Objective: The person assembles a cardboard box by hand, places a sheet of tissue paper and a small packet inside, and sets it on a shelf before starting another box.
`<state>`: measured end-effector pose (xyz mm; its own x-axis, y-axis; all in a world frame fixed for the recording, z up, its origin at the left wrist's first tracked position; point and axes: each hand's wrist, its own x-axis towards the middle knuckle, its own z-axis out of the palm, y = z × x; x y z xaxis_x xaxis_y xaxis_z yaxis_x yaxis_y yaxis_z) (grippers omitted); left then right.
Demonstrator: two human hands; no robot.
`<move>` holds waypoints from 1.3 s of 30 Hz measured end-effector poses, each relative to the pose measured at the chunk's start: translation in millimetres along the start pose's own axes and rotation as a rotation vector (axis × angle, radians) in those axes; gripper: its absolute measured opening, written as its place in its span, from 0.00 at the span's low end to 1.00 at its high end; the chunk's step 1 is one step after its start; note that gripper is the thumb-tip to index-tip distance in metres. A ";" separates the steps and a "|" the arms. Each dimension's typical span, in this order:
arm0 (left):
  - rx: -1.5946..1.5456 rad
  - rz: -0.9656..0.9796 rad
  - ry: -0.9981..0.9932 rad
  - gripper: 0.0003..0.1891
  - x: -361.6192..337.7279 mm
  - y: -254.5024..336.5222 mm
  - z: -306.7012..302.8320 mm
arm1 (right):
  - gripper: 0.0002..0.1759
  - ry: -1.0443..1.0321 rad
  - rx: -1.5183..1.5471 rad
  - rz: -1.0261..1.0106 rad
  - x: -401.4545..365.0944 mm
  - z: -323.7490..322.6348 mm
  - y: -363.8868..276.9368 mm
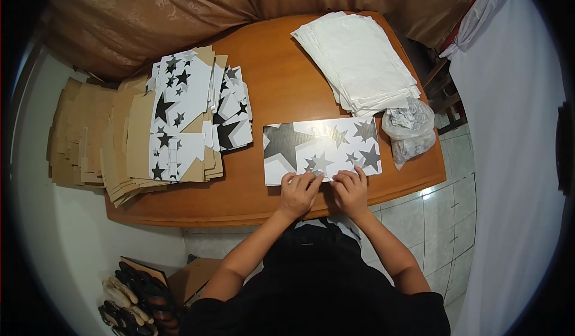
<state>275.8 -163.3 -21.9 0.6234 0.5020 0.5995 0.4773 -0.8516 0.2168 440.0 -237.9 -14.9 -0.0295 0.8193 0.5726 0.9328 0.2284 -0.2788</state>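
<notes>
A flat, rectangular cardboard box (299, 147) with black and grey stars on white lies in front of me on the table. Light glares off its top. My left hand (298, 195) is at the box's near edge, its fingers curled over the edge, left of the middle. Just to the right, my right hand (351, 192) grips the same edge with bent fingers. The two thumbs are close together near the edge's middle. What lies under the fingertips is hidden.
Flattened star-printed cardboard (179, 105) and brown cardboard stacks (84, 132) cover the table's (269, 54) left side. White paper sheets (362, 60) are piled at the back right. A plastic bag (413, 147) of crumpled material sits by the right edge. Shoes (135, 300) stand below left.
</notes>
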 end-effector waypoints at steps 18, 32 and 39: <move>-0.001 0.215 -0.012 0.16 27.3 -13.4 7.8 | 0.12 -0.225 -0.053 0.189 95.5 13.6 106.2; 0.231 0.051 -0.150 0.21 45.8 -101.3 -12.9 | 0.14 -0.319 0.078 0.555 31.5 -18.6 51.2; 0.148 -0.202 -0.503 0.38 -19.5 -75.8 -14.6 | 0.27 -0.351 0.954 0.954 -12.2 -7.7 49.9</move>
<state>218.4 -110.8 -38.7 0.7118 0.6940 0.1079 0.6772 -0.7189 0.1566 489.6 -240.5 -29.9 0.2515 0.9150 -0.3155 0.0458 -0.3369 -0.9404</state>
